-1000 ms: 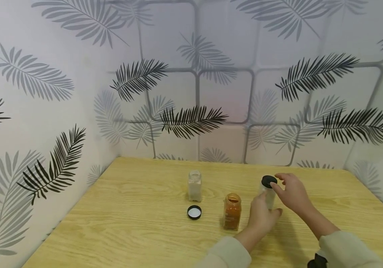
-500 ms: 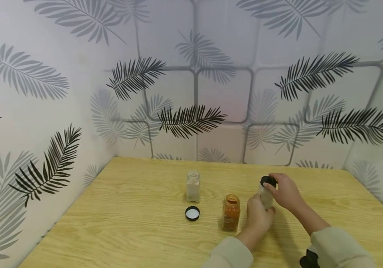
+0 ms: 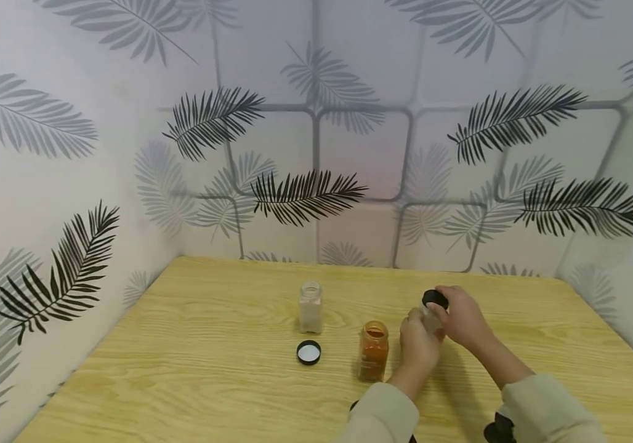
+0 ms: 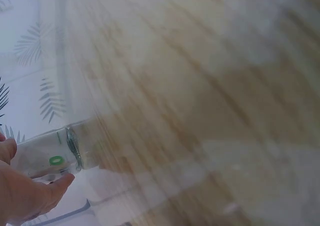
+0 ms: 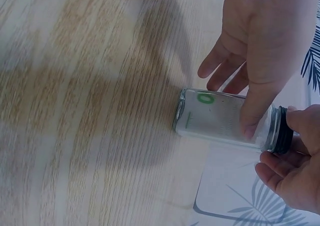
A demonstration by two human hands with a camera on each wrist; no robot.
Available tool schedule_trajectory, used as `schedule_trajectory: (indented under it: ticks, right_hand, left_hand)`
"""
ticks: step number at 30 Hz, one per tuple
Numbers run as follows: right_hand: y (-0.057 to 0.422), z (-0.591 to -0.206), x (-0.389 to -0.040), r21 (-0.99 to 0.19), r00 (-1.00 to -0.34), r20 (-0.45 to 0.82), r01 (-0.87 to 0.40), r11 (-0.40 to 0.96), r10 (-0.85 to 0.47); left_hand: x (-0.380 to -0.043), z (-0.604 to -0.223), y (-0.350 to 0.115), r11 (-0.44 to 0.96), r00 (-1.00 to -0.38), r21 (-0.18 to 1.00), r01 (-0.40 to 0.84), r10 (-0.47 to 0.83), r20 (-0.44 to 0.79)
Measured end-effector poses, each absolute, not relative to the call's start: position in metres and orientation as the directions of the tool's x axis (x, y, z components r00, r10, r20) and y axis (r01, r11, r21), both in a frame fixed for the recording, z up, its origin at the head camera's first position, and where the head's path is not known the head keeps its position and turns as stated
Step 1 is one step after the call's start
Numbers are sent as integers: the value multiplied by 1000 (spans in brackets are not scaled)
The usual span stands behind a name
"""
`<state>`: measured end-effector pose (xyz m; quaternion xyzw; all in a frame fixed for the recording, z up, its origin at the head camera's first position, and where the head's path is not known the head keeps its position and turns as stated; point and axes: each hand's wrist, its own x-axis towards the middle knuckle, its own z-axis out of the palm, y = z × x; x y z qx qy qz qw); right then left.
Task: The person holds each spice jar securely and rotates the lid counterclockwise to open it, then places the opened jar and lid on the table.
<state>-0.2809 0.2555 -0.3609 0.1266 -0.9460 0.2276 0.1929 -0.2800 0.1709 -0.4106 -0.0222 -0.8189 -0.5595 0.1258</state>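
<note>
A clear glass jar with white contents and green marks stands upright on the right part of the table. My left hand grips its body, thumb on one side and fingers on the other. At the top, my right hand pinches the black lid between thumb and fingers; the lid sits on the jar's neck. Just left of my left hand is an open glass jar of orange-red powder. The left wrist view shows the jar's base by the tabletop and only part of my left hand.
Farther left stands an open glass jar of pale powder. A black lid with a white inside lies upturned in front of it. The wood-grain table meets a leaf-patterned wall at the back.
My right fingers have closed onto the lid from a looser touch. My left thumb, earlier stretched out, has drawn in around the jar. The head view has shifted slightly, and the other jars stay put.
</note>
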Motion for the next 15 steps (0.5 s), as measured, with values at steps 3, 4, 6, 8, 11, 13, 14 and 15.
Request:
schedule_trajectory:
  ticks: [3, 4, 6, 8, 11, 13, 14, 15]
  right_hand:
    - [255, -362, -282, -379, -891, 428, -327, 866, -149]
    - [255, -362, -282, -378, -890, 432, -327, 866, -148]
    - [255, -363, -281, -376, -887, 439, -324, 868, -141]
    - [256, -364, -281, -375, -885, 445, -319, 870, -133]
    - [256, -364, -281, -375, -886, 446, -316, 872, -129]
    - [257, -365, -281, -376, -886, 447, -313, 872, -126]
    - [257, -365, -281, -376, -886, 447, -312, 873, -124]
    - [257, -364, -281, -379, -886, 446, -311, 872, -122]
  left_hand:
    - [-282, -410, 173, 389, -967, 905, 172, -111, 231]
    - [-283, -411, 173, 396, -967, 902, 168, -112, 230]
    - [-284, -410, 174, 409, -966, 896, 171, -108, 234]
    - [-286, -410, 175, 409, -967, 898, 165, -110, 228]
    - [-290, -410, 177, 406, -967, 900, 160, -119, 225]
    - [-292, -411, 178, 402, -968, 903, 153, -123, 218]
    - [-292, -411, 179, 400, -968, 904, 153, -122, 217]
    - [-293, -411, 180, 397, -969, 905, 153, -119, 216]
